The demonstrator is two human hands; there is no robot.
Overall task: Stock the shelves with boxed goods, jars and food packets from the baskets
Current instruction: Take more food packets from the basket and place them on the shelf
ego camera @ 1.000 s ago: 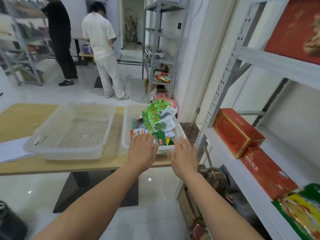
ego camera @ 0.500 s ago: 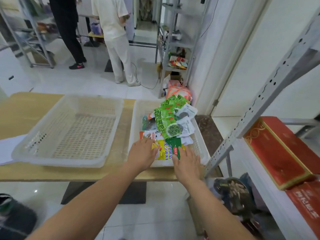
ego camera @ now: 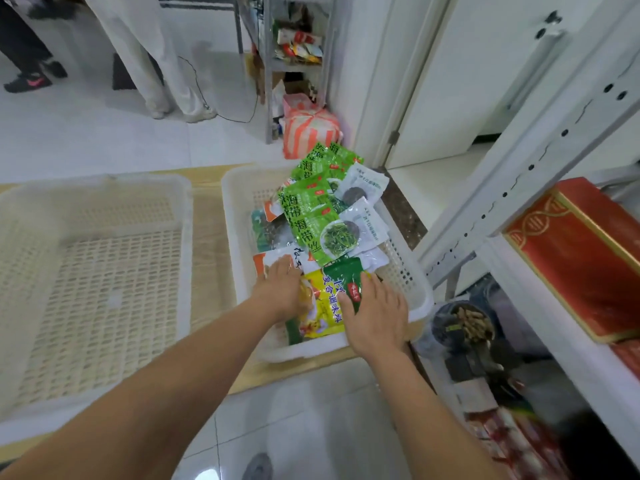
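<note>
The yellow packet (ego camera: pixel 323 303) lies lengthwise up-frame between the left hand (ego camera: pixel 281 289) and right hand (ego camera: pixel 378 308); both hands rest flat, fingers straight, gripping nothing.

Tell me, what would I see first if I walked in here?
The pile of green packets in the right basket jumps out first. At its near end the left hand and right hand lie on the packets, either side of a yellow packet. Next come the left basket and the big red box on the shelf at the right.
</note>
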